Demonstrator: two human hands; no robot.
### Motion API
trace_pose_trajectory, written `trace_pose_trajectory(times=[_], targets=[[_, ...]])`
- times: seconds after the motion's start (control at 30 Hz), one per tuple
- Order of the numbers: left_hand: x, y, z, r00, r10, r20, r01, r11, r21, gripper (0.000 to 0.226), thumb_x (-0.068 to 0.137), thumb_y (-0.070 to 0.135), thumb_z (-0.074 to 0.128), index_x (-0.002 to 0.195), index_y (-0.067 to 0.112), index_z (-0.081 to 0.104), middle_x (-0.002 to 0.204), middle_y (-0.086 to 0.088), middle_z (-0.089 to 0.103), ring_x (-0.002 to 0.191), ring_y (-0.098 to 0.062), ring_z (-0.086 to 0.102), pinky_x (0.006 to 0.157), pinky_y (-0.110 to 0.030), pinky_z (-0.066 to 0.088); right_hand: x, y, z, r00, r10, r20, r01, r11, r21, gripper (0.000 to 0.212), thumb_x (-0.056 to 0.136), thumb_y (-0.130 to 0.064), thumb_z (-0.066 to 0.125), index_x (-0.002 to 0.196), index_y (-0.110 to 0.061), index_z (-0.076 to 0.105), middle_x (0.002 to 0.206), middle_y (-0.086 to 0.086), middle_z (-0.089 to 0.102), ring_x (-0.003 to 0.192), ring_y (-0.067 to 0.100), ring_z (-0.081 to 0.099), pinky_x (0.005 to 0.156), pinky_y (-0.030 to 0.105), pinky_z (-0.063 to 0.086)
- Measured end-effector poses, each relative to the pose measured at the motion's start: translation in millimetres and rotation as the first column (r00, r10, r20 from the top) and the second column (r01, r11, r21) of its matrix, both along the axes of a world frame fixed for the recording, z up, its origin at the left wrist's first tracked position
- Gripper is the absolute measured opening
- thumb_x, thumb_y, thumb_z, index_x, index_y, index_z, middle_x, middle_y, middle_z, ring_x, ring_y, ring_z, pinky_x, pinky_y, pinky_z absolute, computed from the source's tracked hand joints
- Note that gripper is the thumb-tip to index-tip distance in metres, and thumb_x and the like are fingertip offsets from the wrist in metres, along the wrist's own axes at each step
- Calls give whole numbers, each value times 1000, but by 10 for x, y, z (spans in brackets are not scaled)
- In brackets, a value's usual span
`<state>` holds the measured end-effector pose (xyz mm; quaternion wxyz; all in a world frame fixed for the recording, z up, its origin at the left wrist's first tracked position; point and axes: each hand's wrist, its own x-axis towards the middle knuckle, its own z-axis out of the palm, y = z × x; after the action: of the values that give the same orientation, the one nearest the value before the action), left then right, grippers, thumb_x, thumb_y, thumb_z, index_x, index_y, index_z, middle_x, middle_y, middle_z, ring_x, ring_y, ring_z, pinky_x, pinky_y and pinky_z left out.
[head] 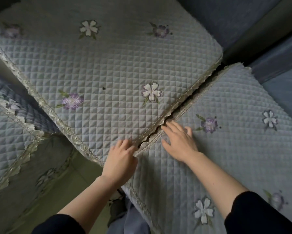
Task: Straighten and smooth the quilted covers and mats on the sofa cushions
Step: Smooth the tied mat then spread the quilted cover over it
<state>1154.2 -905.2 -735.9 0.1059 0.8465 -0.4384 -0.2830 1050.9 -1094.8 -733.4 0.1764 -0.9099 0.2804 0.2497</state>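
We see our left hand (120, 157) at the front right corner of the middle cover (108, 73), blurred fingers curled, perhaps pinching its lace edge (186, 97). Our right hand (179, 143) lies flat, fingers spread, on the right cover (234, 157), just beside the seam where the two covers meet

The person wears a top with long black sleeves. The left sleeve (57, 225) and the right sleeve (258, 215) are plain, matte and soft-looking. Each ends in a rounded, slightly bunched edge partway along the forearm, so both forearms are bare from there to the wrist. The left hand (120, 156) and the right hand (180, 144) are bare; the left one's fingers (125, 143) are blurred. Low between the arms hangs blue-grey cloth (130, 222); whether it is clothing cannot be told.
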Motion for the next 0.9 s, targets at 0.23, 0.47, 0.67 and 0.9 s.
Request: trace_pose_trajectory(times=[0.23, 0.47, 0.67, 0.9], targets=[[-402, 22, -282, 991, 130, -41, -125, 987, 105, 45, 95, 53, 41, 115, 12, 47, 120, -6, 44, 115, -25, 42, 95, -34, 37, 73, 39, -161, 979, 184, -88, -183, 983, 12, 54, 98, -46, 32, 147, -25, 28, 159, -1, 16, 147, 15, 5, 115, 55, 0], [-538, -55, -430, 940, 331, -84, -322, 941, 103, 71, 77, 78, 46, 109, 15, 43, 118, -10, 57, 108, -30, 54, 89, -40, 43, 31, 85, -306, 972, 235, 18, -233, 970, -73, 45, 93, -42, 34, 130, -19, 46, 141, -1, 41, 138, 18, 26, 113, 57, 8], [-909, 461, -341, 908, 403, -110, -382, 907, 175, 81, 66, 89, 41, 108, 20, 50, 108, 0, 58, 98, -20, 53, 86, -36, 45, -329, 430, -251, 935, 343, 91, -347, 938, 24, 45, 92, -43, 37, 132, -25, 47, 137, -6, 44, 131, 14, 30, 112, 54, 10], [-766, 392, -385, 887, 401, -227, -349, 906, 239, 74, 68, 76, 62, 118, 23, 55, 108, -2, 59, 100, -21, 56, 84, -33, 46, -165, 218, -202, 939, 335, -78, -322, 936, 145, 58, 89, -27, 46, 145, -31, 34, 153, -6, 29, 143, 11, 17, 116, 51, -2]])
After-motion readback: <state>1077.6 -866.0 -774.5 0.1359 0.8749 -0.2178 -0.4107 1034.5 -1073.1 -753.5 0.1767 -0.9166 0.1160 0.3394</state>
